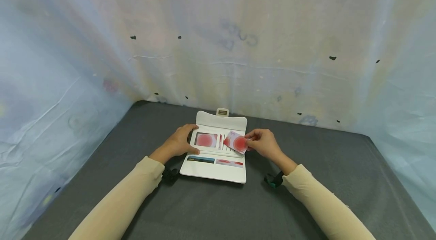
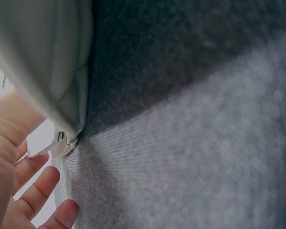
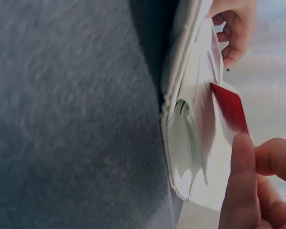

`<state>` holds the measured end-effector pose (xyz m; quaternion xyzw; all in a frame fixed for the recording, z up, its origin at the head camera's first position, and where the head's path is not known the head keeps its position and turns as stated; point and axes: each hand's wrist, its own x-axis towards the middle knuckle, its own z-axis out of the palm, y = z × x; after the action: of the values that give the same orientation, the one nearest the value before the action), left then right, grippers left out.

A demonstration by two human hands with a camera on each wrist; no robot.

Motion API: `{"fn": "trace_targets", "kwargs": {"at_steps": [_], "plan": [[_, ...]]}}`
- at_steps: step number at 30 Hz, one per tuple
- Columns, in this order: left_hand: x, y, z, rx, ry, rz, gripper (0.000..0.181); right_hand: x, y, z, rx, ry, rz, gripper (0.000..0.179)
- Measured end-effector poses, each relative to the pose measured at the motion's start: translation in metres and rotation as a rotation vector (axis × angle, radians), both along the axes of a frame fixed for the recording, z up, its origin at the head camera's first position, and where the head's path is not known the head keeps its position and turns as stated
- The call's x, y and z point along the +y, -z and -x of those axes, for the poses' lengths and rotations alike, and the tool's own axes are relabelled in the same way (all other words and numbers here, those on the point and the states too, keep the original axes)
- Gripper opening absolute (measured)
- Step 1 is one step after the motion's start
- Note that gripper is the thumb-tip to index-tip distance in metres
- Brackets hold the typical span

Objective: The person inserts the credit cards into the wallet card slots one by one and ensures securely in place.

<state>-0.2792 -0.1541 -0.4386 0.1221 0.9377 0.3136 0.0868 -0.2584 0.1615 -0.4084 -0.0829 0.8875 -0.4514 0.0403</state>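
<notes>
A white wallet (image 1: 211,172) lies unfolded, its clasp tab (image 1: 223,112) at the far end. My left hand (image 1: 178,141) holds its left edge, thumb and fingers spread along the side; the left wrist view shows those fingers (image 2: 40,183) by the clasp. Between the thumb and fingers of my right hand (image 1: 267,143) is a pink and white card (image 1: 235,141) with a red circle. I pinch it by its right end, tilted over the card slots (image 1: 227,148). In the right wrist view the card's red face (image 3: 231,107) stands out from the wallet's inner leaves.
A similar pink card (image 1: 206,140) shows in the wallet's framed window. Two more cards, one dark (image 1: 201,159) and one pink (image 1: 229,163), sit in the near pocket. Grey cloth (image 1: 211,209) covers the table, and a pale patterned curtain (image 1: 272,43) hangs behind it.
</notes>
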Motion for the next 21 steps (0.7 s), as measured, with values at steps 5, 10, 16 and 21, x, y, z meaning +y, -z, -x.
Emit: {"fn": "trace_targets", "kwargs": {"at_steps": [5,10,16,21], "plan": [[-0.003,0.001,0.000,-0.016,0.008,-0.016,0.092,-0.003,0.001,0.000,-0.024,-0.007,0.041,0.016],[-0.009,0.004,0.000,-0.030,0.003,-0.015,0.093,-0.006,0.005,0.000,-0.021,-0.017,0.107,0.017],[-0.011,0.002,-0.001,-0.035,0.007,-0.009,0.094,-0.009,0.006,-0.001,-0.018,0.020,0.138,0.017],[-0.009,0.002,-0.004,-0.038,0.007,-0.006,0.094,-0.009,0.007,-0.003,0.025,0.081,0.137,0.016]]}}
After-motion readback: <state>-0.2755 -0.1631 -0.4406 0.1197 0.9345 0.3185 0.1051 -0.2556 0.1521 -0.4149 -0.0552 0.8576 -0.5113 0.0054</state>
